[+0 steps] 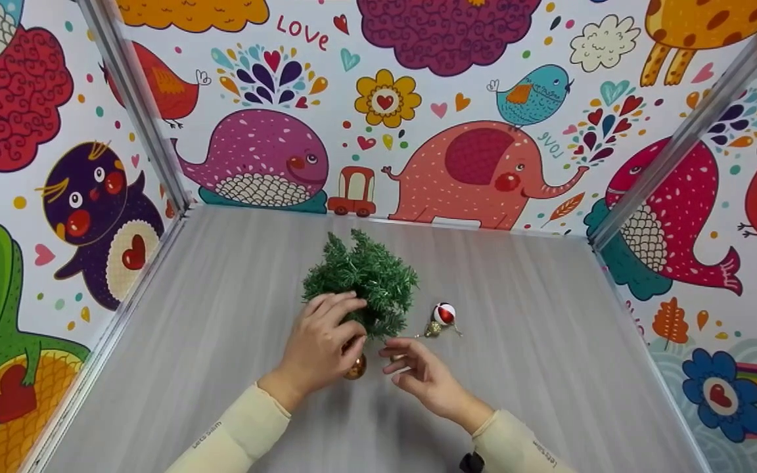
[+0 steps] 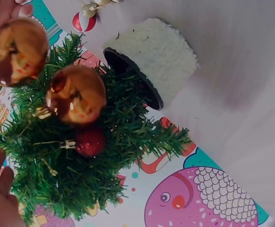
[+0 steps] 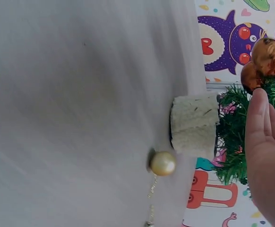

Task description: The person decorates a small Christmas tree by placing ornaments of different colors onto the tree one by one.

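Observation:
A small green Christmas tree (image 1: 372, 282) stands in a white, rough-covered pot (image 2: 158, 54). My left hand (image 1: 326, 338) is at its near side with bent fingers among the branches. Whether thumb and fingertips pinch a string or twig there is hidden. Two shiny orange baubles (image 2: 78, 94) hang close by, and a dark red bauble (image 2: 90, 141) lies against the needles. My right hand (image 1: 428, 378) is held beside the tree, fingers loosely extended and holding nothing. In the right wrist view its fingertips overlap the lower orange bauble; contact is unclear.
A pearly gold bauble (image 3: 163, 163) lies near the pot. Right of the tree, a red-and-white bauble (image 1: 444, 313) and a glittery gold one (image 1: 434, 328) lie on the grey tabletop (image 1: 221, 295). Printed panels (image 1: 378, 151) wall in the table's back and sides.

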Demonstrator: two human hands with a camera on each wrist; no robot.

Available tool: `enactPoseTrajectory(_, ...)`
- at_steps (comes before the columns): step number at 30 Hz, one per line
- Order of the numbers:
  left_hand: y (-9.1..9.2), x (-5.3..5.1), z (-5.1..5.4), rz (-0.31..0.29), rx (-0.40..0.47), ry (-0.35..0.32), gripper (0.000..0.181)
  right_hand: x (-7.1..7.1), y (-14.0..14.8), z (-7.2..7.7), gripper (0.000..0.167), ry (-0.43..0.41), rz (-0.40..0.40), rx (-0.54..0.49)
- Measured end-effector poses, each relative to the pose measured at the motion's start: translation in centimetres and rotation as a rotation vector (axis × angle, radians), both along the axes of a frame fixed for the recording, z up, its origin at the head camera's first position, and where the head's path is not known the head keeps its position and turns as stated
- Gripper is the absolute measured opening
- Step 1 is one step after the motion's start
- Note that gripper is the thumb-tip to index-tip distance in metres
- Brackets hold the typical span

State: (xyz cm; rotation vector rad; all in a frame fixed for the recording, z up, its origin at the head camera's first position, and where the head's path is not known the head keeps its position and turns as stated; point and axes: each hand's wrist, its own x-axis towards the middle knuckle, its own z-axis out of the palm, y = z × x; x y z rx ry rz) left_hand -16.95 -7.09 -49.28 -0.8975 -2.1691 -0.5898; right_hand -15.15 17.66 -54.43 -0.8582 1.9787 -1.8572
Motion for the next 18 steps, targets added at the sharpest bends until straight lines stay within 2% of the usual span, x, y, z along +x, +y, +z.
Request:
enactPoseTrajectory(2, -0.1, 0.0, 0.0, 0.003, 0.001, -0.008, 0.005, -0.1, -0.1, 0.2, 0.044, 0.043, -0.045, 0.050)
enactPoseTrajectory(6, -0.1, -0.1, 0.0, 0.006, 0.000, -0.015, 0.005, -0.4, -0.3, 0.7, 0.030, 0.229, -0.167, 0.142)
enactPoseTrajectory(9, -0.1, -0.2, 0.0, 0.007, -0.003, -0.012, 0.006, -0.2, -0.9, 2.3, 0.025, 0.408, -0.232, 0.149)
enactPoseTrajectory(13, 0.0, -0.1, 0.1, 0.009, -0.007, -0.019, 0.006, 0.2, -1.9, 4.6, 0.021, 0.605, -0.270, 0.105)
enactPoseTrajectory(15, 0.0, -0.1, 0.1, 0.011, -0.009, -0.024, 0.006, 0.1, -2.3, 4.9, 0.020, 0.663, -0.290, 0.098)
enactPoseTrajectory(18, 0.1, -0.1, 0.1, 0.017, -0.013, -0.030, 0.006, -0.5, -2.7, 4.0, 0.020, 0.686, -0.318, 0.108)
